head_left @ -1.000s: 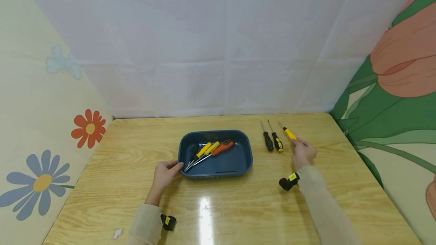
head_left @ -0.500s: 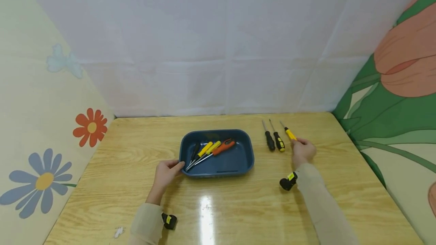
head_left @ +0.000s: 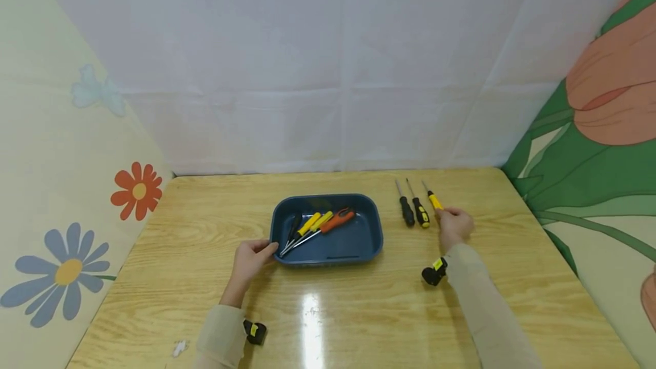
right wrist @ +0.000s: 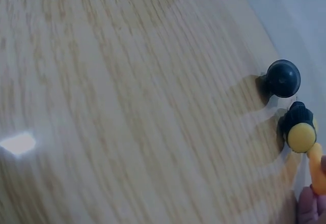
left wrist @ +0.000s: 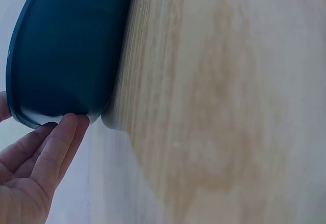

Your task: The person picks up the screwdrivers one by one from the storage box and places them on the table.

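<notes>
My left hand (head_left: pixel 249 263) holds the near left corner of a dark blue plastic tray (head_left: pixel 353 244), thumb on the rim (left wrist: pixel 15 114) and fingers against its outer wall. On the right, my right hand (head_left: pixel 455 225) pinches the handle end of a yellow screwdriver (head_left: pixel 434 201) with a black collar, its shaft pointing away from me. Just left of it lie a black-and-yellow screwdriver (head_left: pixel 422 214) and a black screwdriver (head_left: pixel 407 212), side by side. In the right wrist view, the yellow handle (right wrist: pixel 318 173) is close beside the black-and-yellow handle (right wrist: pixel 301 135).
Inside the tray's left half lie an orange-handled screwdriver (head_left: pixel 338 220), two yellow-handled ones (head_left: pixel 308 225) and a black-handled tool (head_left: pixel 295 224). The wooden table (head_left: pixel 379 312) ends at a white cloth backdrop (head_left: pixel 333 73). A small white mark (head_left: pixel 180 348) shows near my left sleeve.
My right hand and the yellow screwdriver have shifted slightly left, nearer the other two screwdrivers. My left hand keeps its hold on the tray. The head view has moved a little.
</notes>
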A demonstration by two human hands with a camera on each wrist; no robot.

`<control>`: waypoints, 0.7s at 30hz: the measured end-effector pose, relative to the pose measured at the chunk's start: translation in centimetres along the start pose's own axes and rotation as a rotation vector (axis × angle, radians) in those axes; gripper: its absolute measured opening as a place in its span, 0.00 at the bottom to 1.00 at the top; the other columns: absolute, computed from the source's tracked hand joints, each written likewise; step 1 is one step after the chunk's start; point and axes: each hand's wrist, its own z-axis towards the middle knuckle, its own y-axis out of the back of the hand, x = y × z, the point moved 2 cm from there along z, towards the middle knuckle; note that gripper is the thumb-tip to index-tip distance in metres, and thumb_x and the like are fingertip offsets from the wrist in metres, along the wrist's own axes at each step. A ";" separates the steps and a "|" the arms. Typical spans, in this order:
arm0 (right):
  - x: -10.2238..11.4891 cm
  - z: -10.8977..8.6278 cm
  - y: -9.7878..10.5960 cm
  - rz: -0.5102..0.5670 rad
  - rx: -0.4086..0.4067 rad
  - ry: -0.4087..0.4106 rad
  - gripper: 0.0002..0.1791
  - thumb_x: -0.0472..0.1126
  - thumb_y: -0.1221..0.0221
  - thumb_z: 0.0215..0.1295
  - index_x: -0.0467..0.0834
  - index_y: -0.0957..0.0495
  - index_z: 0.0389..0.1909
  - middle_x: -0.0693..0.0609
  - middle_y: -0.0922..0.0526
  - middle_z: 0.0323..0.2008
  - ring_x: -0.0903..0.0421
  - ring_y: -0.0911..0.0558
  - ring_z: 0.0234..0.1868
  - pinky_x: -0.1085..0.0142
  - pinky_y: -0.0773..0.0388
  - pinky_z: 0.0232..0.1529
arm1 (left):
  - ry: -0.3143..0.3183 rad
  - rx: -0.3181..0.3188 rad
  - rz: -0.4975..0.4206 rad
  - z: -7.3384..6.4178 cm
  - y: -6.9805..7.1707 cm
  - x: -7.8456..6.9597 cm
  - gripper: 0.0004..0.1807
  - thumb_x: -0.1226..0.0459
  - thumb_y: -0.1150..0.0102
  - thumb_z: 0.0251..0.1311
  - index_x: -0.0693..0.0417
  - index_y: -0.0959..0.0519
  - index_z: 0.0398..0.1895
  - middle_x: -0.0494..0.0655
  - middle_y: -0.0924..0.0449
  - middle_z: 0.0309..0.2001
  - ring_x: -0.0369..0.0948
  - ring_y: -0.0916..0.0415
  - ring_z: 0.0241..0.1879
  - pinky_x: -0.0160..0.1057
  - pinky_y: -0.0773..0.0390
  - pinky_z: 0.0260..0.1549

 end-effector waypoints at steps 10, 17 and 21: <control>0.2 -0.1 -0.2 -0.099 0.063 0.042 0.18 0.38 0.39 0.53 0.35 0.24 0.45 0.43 0.24 0.43 0.51 0.28 0.42 0.70 0.33 0.34 | -0.009 -0.002 0.013 0.0 0.1 0.1 0.14 0.69 0.43 0.56 0.75 0.23 0.42 0.62 0.20 0.37 0.46 0.20 0.33 0.34 0.19 0.30; 0.4 -0.1 -0.4 -0.151 0.085 0.062 0.17 0.36 0.40 0.54 0.34 0.24 0.44 0.41 0.24 0.43 0.49 0.27 0.42 0.65 0.29 0.38 | -0.014 -0.003 0.012 -0.1 0.1 0.1 0.14 0.70 0.43 0.56 0.74 0.23 0.42 0.63 0.20 0.37 0.46 0.20 0.34 0.35 0.19 0.31; 0.5 -0.1 -0.3 -0.192 0.103 0.078 0.17 0.36 0.41 0.54 0.33 0.25 0.45 0.39 0.25 0.44 0.46 0.28 0.44 0.59 0.29 0.45 | -0.011 -0.003 0.019 0.0 0.0 0.1 0.14 0.70 0.43 0.56 0.74 0.22 0.42 0.62 0.20 0.37 0.46 0.20 0.33 0.36 0.19 0.31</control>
